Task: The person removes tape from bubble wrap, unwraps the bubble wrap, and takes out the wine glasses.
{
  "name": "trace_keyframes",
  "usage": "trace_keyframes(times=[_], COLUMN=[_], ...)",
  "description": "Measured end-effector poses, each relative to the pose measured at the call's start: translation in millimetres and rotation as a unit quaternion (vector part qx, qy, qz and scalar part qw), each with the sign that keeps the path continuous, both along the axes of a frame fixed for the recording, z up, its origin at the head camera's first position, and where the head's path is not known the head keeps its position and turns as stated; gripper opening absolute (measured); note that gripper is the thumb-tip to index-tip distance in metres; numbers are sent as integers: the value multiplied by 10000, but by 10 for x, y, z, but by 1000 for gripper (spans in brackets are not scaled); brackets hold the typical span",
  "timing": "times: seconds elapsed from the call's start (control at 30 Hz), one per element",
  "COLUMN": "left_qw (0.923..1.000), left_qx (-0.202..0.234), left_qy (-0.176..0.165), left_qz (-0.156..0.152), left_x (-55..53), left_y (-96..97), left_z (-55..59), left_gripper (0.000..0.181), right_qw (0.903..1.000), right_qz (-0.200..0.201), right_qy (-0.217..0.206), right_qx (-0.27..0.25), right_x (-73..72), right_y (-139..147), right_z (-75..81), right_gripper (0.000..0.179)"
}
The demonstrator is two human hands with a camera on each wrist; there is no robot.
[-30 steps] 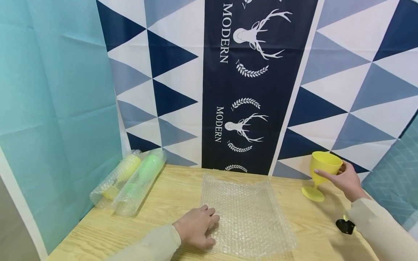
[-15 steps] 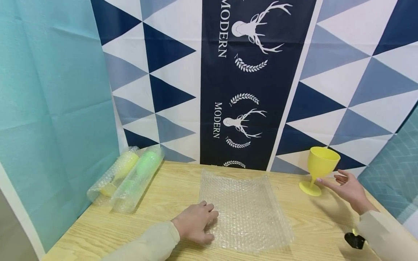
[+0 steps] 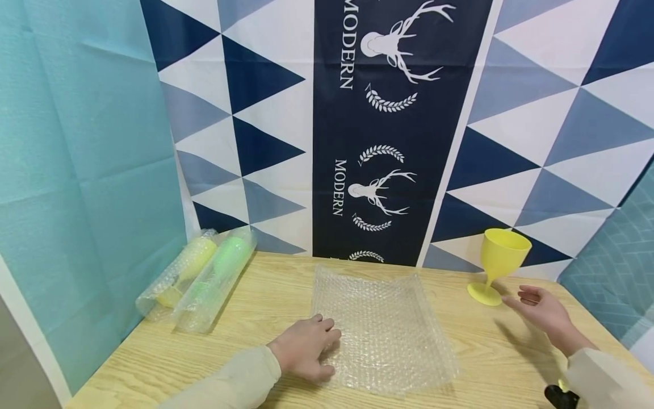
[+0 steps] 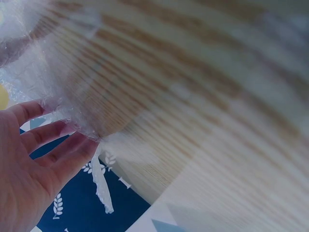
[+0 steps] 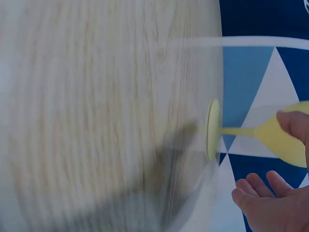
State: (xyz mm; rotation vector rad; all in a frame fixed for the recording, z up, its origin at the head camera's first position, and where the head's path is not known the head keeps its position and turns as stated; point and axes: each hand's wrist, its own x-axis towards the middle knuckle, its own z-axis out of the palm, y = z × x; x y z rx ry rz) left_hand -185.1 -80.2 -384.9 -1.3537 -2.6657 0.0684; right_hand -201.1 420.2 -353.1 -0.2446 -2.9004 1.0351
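Note:
A sheet of clear bubble wrap point(image 3: 383, 335) lies on the wooden table. My left hand point(image 3: 306, 349) rests on its left edge, fingers loosely bent; in the left wrist view, the fingertips of that hand point(image 4: 48, 159) touch the wrap's border. At the far right, a yellow plastic goblet point(image 3: 503, 253) stands upright on its round foot. My right hand point(image 3: 544, 312) hovers just to the right of the goblet's foot, relaxed and holding nothing. In the right wrist view, the thumb overlaps the goblet's bowl point(image 5: 275, 130), while the other fingers are apart from it.
Two bubble-wrapped items lie side by side at the back left, one yellow point(image 3: 199, 255) and one green point(image 3: 230, 258). A patterned cloth point(image 3: 378, 130) hangs behind the table point(image 3: 276, 295), with a teal cloth point(image 3: 97, 170) at the left. Something black point(image 3: 561, 396) sits by the right sleeve.
My right hand has let go of the goblet's bowl and drawn down and back toward me. The goblet stays standing by the back edge. My left hand keeps its place on the wrap.

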Motion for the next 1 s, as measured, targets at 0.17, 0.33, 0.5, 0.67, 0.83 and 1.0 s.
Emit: trace_keyframes(times=[0.17, 0.33, 0.5, 0.67, 0.83, 1.0], left_qw=[10000, 9999, 9999, 10000, 10000, 9999], left_qx=[29, 100, 121, 82, 71, 65], left_qy=[27, -12, -64, -5, 49, 61], left_qz=[2, -12, -2, 39, 44, 63], left_x=[4, 10, 10, 0, -3, 1], left_y=[-3, -5, -2, 0, 2, 2], left_z=[-7, -12, -4, -6, -15, -20], left_gripper=[37, 36, 37, 41, 42, 43], right_qw=[9998, 9993, 9984, 9970, 9927, 9874], right_qz=[159, 349, 516, 744, 1135, 1464], right_qy=[36, 87, 170, 213, 410, 557], right_qx=[71, 126, 129, 60, -56, -200], right_x=[42, 67, 84, 105, 159, 206], right_y=[-133, -304, -504, -731, -973, -1199], right_z=[34, 70, 132, 209, 254, 277], right_gripper=[75, 70, 70, 67, 61, 56])
